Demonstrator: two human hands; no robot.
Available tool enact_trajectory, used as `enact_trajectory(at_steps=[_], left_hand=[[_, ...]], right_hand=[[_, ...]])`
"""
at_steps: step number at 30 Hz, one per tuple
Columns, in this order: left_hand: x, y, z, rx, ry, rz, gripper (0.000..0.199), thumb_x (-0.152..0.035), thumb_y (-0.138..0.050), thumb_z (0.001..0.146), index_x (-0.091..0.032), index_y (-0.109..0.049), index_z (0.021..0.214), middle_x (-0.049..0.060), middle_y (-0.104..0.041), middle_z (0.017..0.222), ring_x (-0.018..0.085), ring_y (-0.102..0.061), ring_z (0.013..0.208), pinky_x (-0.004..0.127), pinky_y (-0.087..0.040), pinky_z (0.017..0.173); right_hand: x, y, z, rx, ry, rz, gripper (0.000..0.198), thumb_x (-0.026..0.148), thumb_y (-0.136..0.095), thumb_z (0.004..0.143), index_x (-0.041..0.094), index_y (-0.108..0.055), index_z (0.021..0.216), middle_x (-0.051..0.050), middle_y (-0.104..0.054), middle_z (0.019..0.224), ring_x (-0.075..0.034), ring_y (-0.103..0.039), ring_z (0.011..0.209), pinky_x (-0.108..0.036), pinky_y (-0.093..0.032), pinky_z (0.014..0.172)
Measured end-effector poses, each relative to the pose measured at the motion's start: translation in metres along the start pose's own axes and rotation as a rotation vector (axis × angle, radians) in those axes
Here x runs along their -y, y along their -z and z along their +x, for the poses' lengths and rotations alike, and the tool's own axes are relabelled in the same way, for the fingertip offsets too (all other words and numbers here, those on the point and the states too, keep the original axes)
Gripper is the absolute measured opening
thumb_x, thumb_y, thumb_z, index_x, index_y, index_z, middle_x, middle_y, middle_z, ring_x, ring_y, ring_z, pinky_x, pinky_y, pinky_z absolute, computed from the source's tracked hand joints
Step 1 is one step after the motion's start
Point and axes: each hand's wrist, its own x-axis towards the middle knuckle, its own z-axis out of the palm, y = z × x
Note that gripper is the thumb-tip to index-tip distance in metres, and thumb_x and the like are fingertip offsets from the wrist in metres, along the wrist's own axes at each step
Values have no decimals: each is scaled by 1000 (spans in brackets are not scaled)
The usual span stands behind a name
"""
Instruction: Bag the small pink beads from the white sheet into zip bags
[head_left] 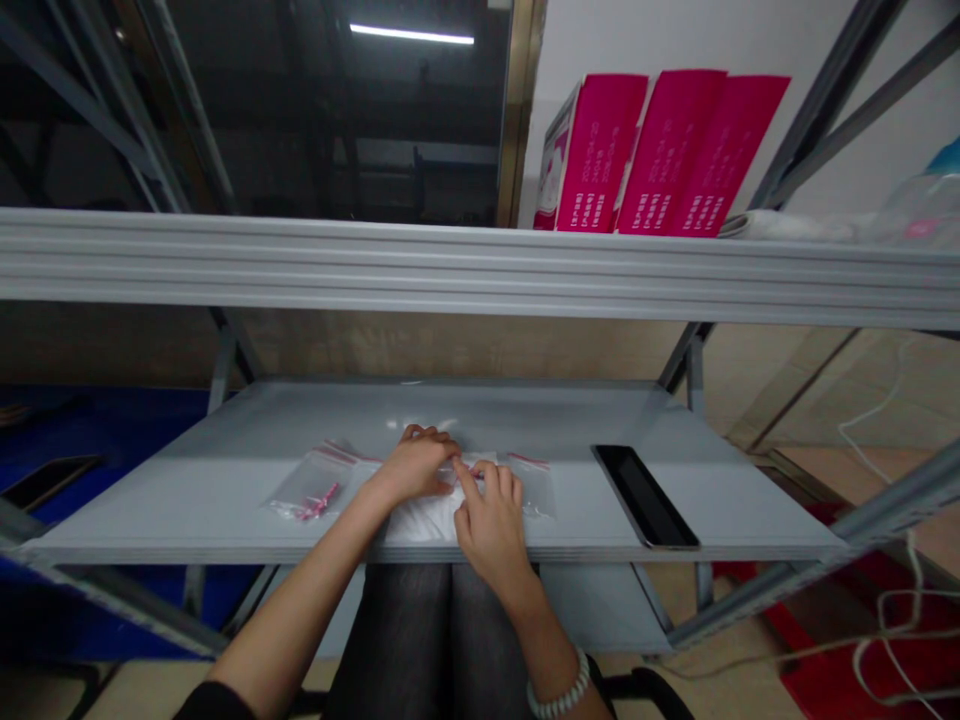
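Nearest in, a pale coiled band (pixel 561 695) circles the right wrist above dark trousers (pixel 409 640), and just beyond, the action sits at the table's (pixel 202 490) front edge. The right hand (pixel 491 515) is here, index finger stretched forward, the others loosely bent; the left hand (pixel 421 465) comes over from the other side, fingers curled downward, and the two nearly meet. Is anything pinched between them? The fingers cover the spot, so one cannot tell whether either hand grips or merely presses. Beneath them lies the white material (pixel 424 522), the thing being worked, spread near the table's edge, with a small pink bit (pixel 475 474) peeping out by the right fingers. How far along? Pink pieces already lie inside the clear bag (pixel 292 490) on the left, so that part looks done; the white material, with both hands on it, appears unfinished. The clear bag (pixel 536 488) on the right is partly hidden by the right hand, its contents unreadable. Right of that, a dark phone (pixel 646 497) lies flat. Farther back, above a grey rail (pixel 465 265), stand magenta boxes (pixel 604 150), their small print hard to read, and at the far right a translucent object (pixel 919 210) runs off the frame.
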Motion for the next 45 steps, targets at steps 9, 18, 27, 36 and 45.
enact_trajectory(at_steps=[9, 18, 27, 36, 45], left_hand=[[0, -10, 1, -42, 6, -26, 34, -18, -74, 72, -17, -68, 105, 15, -69, 114, 33, -61, 112, 45, -38, 102], [1, -16, 2, -51, 28, -82, 62, -11, -72, 69, -12, -57, 128, 19, -55, 141, 35, -47, 133, 45, -37, 110], [-1, -14, 1, -51, 17, -63, 61, -11, -71, 72, -12, -54, 131, 17, -53, 143, 33, -47, 133, 45, -37, 110], [0, -10, 0, -58, 9, -48, 30, -17, -75, 70, -16, -71, 100, 12, -73, 104, 29, -65, 104, 41, -43, 99], [-2, -4, -29, -256, 104, -164, 36, -28, -70, 78, -21, -63, 112, 9, -71, 112, 28, -64, 105, 42, -47, 95]], right_hand=[[-4, 26, 50, -49, 43, 261, 39, 8, -48, 85, 19, -67, 117, -10, -55, 121, -26, -43, 117, -42, -36, 99], [8, -5, 145, 377, 316, 282, 35, 15, -50, 93, 32, -70, 116, 0, -52, 141, -21, -36, 136, -40, -33, 111], [6, -10, 144, 342, 328, 355, 32, 17, -45, 93, 21, -76, 102, -2, -58, 135, -23, -40, 134, -41, -31, 108], [-27, 3, 105, -159, 21, 513, 36, 10, -35, 93, 15, -71, 96, -9, -70, 99, -18, -62, 98, -31, -47, 91], [-29, 46, -18, -320, -296, 687, 18, 29, -55, 89, 18, -70, 90, -6, -68, 80, -19, -61, 74, -31, -50, 67]])
